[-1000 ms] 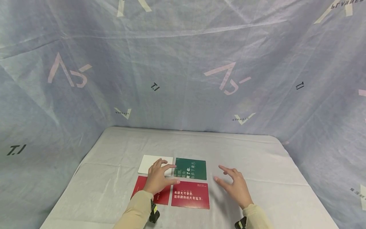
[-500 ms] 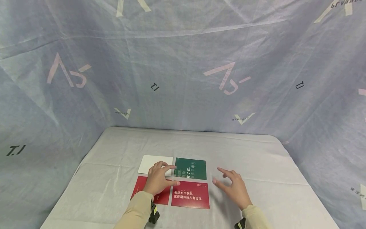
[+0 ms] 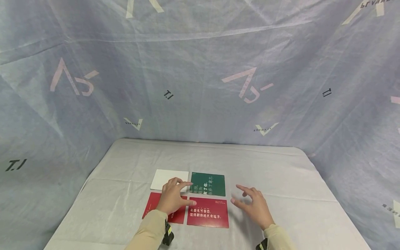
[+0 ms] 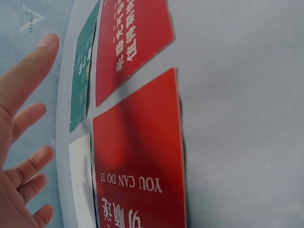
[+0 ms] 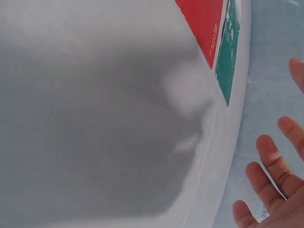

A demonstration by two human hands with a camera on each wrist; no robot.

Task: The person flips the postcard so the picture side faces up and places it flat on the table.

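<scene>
Two rows of flat cards lie on the table. At the back are a white card (image 3: 167, 176) and a green card (image 3: 214, 184) with pale lettering. In front are a red card (image 3: 153, 201) reading "YOU CAN DO IT" in the left wrist view, and another red card (image 3: 207, 211) with white characters. My left hand (image 3: 171, 198) hovers over the left cards, fingers relaxed and holding nothing, partly covering the white card and the left red one. To the right of the cards, my right hand (image 3: 256, 208) is held in the air with nothing in it, casting a shadow on the cloth.
A pale cloth covers the table (image 3: 297, 180). Blue-grey printed fabric (image 3: 200, 86) hangs behind it and along both sides. Each wrist wears a black device, such as the left wrist camera (image 3: 168, 236).
My right hand has drifted slightly left and toward me, nearer the cards. My left hand and all the cards stay where they were.
</scene>
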